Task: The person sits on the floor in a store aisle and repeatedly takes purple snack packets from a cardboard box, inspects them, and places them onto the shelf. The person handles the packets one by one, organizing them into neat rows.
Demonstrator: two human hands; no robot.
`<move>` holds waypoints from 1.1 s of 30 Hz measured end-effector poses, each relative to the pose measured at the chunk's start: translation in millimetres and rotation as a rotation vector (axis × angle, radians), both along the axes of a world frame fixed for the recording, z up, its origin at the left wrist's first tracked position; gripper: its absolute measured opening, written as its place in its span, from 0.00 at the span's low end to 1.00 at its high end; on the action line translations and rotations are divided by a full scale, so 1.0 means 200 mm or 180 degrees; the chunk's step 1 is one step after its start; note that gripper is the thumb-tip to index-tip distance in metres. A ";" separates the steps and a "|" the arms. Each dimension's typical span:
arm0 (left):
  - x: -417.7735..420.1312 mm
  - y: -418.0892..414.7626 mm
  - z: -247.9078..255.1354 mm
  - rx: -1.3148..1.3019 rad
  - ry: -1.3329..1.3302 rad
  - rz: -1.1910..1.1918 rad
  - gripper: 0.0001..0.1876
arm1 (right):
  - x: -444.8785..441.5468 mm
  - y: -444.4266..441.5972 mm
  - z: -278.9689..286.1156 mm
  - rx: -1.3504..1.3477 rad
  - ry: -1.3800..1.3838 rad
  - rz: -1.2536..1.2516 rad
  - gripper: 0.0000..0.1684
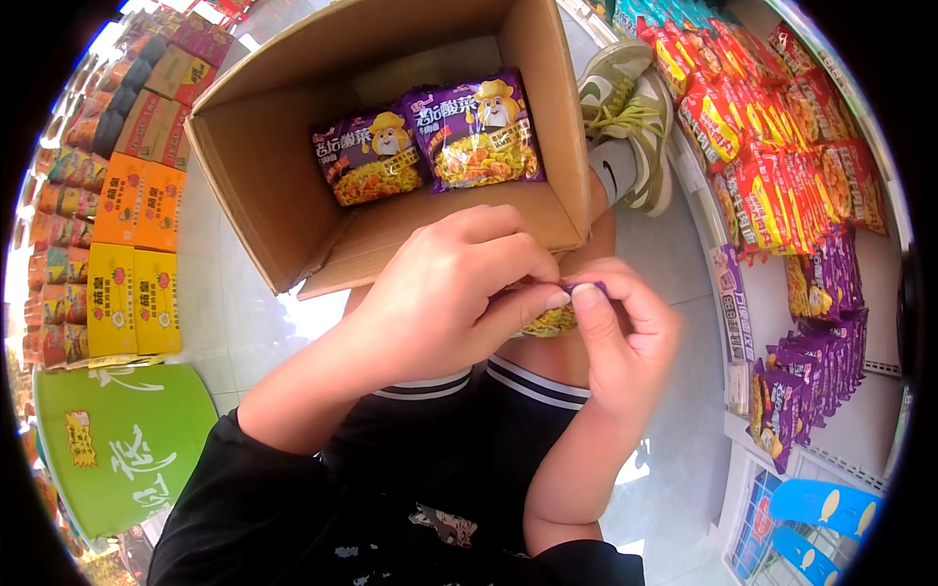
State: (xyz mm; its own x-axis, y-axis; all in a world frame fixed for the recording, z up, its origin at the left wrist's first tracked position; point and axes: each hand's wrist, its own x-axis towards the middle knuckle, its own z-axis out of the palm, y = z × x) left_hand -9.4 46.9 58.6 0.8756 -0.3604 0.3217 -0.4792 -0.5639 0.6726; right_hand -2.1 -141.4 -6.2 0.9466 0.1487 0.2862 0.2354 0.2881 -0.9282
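Both of my hands pinch the top edge of one purple instant noodle packet (551, 322) above my knees. My left hand (469, 293) grips it between thumb and fingers, hiding much of it. Close beside it, my right hand (623, 329) has its thumb and bent forefinger on the same edge. Just beyond my hands stands an open cardboard box (249, 168), tilted in the view. Two purple noodle packets, a left one (374, 157) and a right one (480, 132), lie side by side in it, printed faces up.
At the right, a white shelf (843, 410) holds red noodle packets (762, 183) and purple packets (813, 373). Stacked yellow cartons (135, 300), orange cartons (139, 201) and noodle cups line the left. A shoe (645, 146) rests beside the box. A green panel (124, 447) stands lower left.
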 end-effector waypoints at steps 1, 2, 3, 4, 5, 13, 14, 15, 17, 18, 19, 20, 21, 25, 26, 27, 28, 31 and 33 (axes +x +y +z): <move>0.01 -0.01 -0.01 -0.0005 -0.0078 -0.0033 0.06 | -0.01 0.01 0.01 -0.0020 0.0104 -0.0065 0.04; 0.00 -0.02 -0.03 -0.0095 0.0007 0.0008 0.06 | -0.01 0.01 0.01 0.0055 0.0136 -0.0083 0.04; 0.00 -0.03 -0.04 -0.0172 0.0091 0.0058 0.06 | -0.01 0.02 0.00 0.0143 0.0168 -0.0091 0.04; 0.00 -0.03 -0.05 -0.0250 0.0174 0.0110 0.05 | -0.01 0.02 0.00 0.0229 0.0199 -0.0098 0.04; 0.00 -0.04 -0.06 -0.0308 0.0180 0.0099 0.05 | -0.01 0.02 0.00 0.0221 0.0187 -0.0101 0.05; -0.01 -0.06 -0.08 -0.0655 0.0594 0.0197 0.04 | 0.01 0.03 -0.01 0.0105 0.0146 -0.0184 0.04; -0.01 -0.06 -0.08 -0.0665 0.0583 0.0217 0.04 | 0.01 0.03 -0.01 0.0053 0.0163 -0.0203 0.04; -0.01 -0.06 -0.09 -0.0675 0.0571 0.0240 0.03 | 0.01 0.03 -0.01 0.0002 0.0180 -0.0219 0.04; -0.01 -0.05 -0.11 -0.0712 0.0472 0.0222 0.03 | 0.00 0.03 -0.01 0.0060 0.0266 -0.0227 0.04; 0.00 -0.05 -0.12 -0.0742 0.0372 0.0184 0.03 | 0.01 0.03 0.00 0.0168 0.0324 -0.0213 0.04; 0.01 -0.06 -0.13 -0.0772 0.0271 0.0146 0.03 | 0.01 0.03 0.00 0.0275 0.0382 -0.0199 0.04; 0.01 -0.06 -0.14 -0.0766 0.0216 0.0145 0.03 | 0.01 0.03 0.00 0.0286 0.0375 -0.0171 0.04; 0.00 -0.07 -0.15 -0.0770 0.0162 0.0140 0.03 | 0.01 0.02 -0.01 0.0286 0.0368 -0.0147 0.03; -0.01 -0.09 -0.17 -0.0994 0.0457 0.0194 0.04 | 0.01 0.03 0.00 0.0339 0.0441 -0.0233 0.03; -0.01 -0.08 -0.17 -0.1008 0.0487 0.0135 0.04 | 0.01 0.03 -0.01 0.0379 0.0434 -0.0207 0.03; 0.00 -0.08 -0.17 -0.1019 0.0517 0.0075 0.04 | 0.01 0.02 -0.02 0.0422 0.0427 -0.0181 0.03; 0.00 -0.08 -0.18 -0.1029 0.0547 0.0015 0.04 | 0.01 0.01 -0.02 0.0465 0.0421 -0.0156 0.03; 0.01 -0.06 -0.17 -0.0983 0.0455 -0.0189 0.05 | 0.00 0.01 -0.02 0.0481 0.0369 -0.0118 0.04; 0.02 -0.03 -0.15 -0.0904 0.0477 -0.0316 0.05 | 0.00 0.01 -0.02 0.0457 0.0320 -0.0132 0.04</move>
